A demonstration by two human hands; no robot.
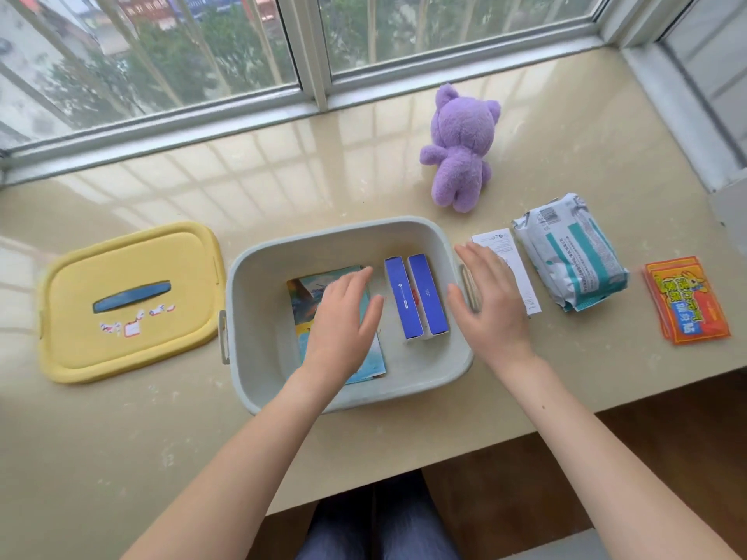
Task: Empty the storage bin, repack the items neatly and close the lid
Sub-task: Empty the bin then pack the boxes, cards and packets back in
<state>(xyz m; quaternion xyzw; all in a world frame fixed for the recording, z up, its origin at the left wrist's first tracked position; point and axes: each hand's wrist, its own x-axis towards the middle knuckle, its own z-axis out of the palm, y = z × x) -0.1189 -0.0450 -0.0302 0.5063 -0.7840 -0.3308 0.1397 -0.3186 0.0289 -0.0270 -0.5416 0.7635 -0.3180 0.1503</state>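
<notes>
1. In the head view, the pale grey plastic storage bin (343, 244) is sitting open on the beige stone bench (364, 446) straight in front of you. Its rounded yellow lid with a blue handle (133, 345) is lying flat just to its left.
2. Your left hand (343, 317) is hovering inside the bin, fingers straight and spread, holding nothing. It is over a flat illustrated booklet (303, 301) lying on the bin floor; I cannot tell whether it is touching it.
3. Your right hand (489, 293) is likewise spread and holding nothing. It is hanging over the bin's right rim and partly covering a slim white carton (505, 252).
4. Two long blue cartons (418, 301) are lying side by side between your hands, touching each other, with their long axes running from you toward the window.
5. The repacking is looking partly done. The white carton, a white-and-teal soft pack (574, 260), a stack of red-and-orange sachets (687, 305) and a purple plush toy (461, 155) are waiting outside the bin, off to its right.
6. The white carton is probably going in next. It is lying just beside the bin by your right fingertips, so your right hand is the nearer one. Its long axis is running roughly parallel to the blue cartons, so it should need little turning.
</notes>
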